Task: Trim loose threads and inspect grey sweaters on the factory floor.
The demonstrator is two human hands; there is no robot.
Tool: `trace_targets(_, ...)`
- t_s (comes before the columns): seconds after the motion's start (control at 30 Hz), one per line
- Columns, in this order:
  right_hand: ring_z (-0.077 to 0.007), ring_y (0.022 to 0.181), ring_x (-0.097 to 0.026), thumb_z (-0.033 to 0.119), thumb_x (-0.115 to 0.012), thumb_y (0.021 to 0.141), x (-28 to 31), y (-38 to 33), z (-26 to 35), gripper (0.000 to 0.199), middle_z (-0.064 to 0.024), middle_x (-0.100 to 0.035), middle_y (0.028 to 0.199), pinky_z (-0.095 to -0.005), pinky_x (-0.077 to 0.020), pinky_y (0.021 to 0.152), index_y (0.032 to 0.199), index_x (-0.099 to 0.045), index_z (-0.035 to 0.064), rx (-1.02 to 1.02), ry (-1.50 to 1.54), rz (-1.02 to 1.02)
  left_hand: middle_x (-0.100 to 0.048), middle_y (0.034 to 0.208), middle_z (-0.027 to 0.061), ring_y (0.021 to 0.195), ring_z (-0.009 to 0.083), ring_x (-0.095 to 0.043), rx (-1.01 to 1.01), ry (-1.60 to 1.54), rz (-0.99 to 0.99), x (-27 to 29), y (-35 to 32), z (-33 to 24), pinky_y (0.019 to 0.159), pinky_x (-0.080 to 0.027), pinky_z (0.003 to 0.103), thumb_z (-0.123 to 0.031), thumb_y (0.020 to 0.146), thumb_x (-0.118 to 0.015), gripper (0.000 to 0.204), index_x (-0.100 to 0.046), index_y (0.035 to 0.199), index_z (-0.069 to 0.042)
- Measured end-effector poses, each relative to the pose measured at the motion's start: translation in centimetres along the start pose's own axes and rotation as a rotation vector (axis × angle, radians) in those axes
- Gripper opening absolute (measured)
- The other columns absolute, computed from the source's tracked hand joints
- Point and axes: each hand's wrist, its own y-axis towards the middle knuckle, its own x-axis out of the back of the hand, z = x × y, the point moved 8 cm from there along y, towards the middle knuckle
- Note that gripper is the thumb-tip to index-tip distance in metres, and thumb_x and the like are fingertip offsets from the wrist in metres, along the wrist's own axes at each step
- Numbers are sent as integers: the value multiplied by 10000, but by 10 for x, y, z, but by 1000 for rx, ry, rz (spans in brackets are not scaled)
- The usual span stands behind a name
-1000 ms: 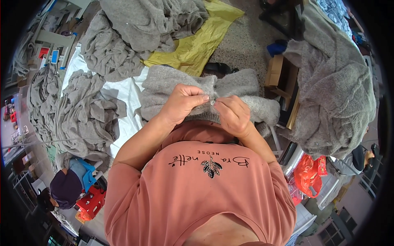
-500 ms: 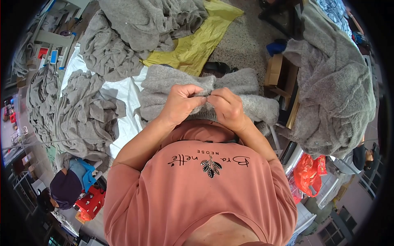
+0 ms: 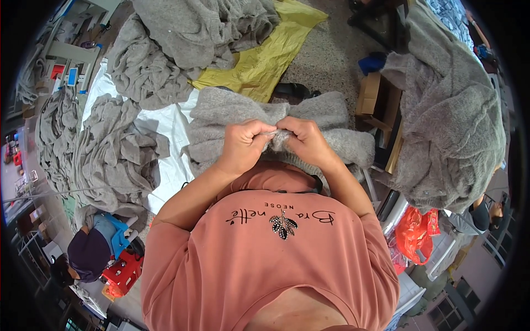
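Across my lap lies a fuzzy grey knit garment (image 3: 328,113), bunched up toward its middle. My left hand (image 3: 243,144) pinches a bit of the knit between thumb and curled fingers. Right beside it, my right hand (image 3: 307,141) grips a gathered fold of the same garment, its fingers closed. The fingertips of both hands nearly meet at the centre. Whether they also hold something small, such as a thread, is too fine to make out.
Heaps of grey knitwear (image 3: 110,143) lie at left on white sheeting (image 3: 171,124); another pile (image 3: 204,33) is beyond, by a yellow sheet (image 3: 265,60). At right are a cardboard box (image 3: 370,96), draped grey knits (image 3: 447,121) and a red bag (image 3: 414,234). A person (image 3: 91,251) sits at lower left.
My right hand has turned, its thumb side now closer to the left fingers, and the fold between my hands stands more gathered. My left hand has shifted slightly right and down.
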Motion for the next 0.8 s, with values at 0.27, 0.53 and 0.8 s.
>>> trace_targets(0.27, -217, 560, -524, -86, -484, 591, 2, -14, 1, 221, -129, -525, 656, -280, -406, 521, 793, -544, -18, 8, -83, -180, -548, 619, 97, 530, 171, -531, -210, 181, -59, -2, 0, -19, 478, -407, 248, 77, 654, -565, 139, -595, 758, -10)
trace_targets(0.53, -265, 528, -522, -48, -512, 583, 4, -17, 11, 178, -131, -515, 641, -310, -412, 482, 751, -541, 1, 122, -340, -332, -547, 663, 109, 546, 257, -543, -452, 378, -142, -9, -10, -36, 468, -428, 302, 100, 645, -530, 195, -563, 788, -29)
trace_targets(0.8, -293, 547, -532, -2, -520, 611, 37, -28, 7, 103, -137, -530, 650, -325, -413, 454, 711, -530, 22, 78, -322, -563, -556, 587, 55, 508, 64, -461, -73, 248, -57, 6, -5, 11, 445, -355, 205, 1, 698, -595, 47, -562, 714, 30)
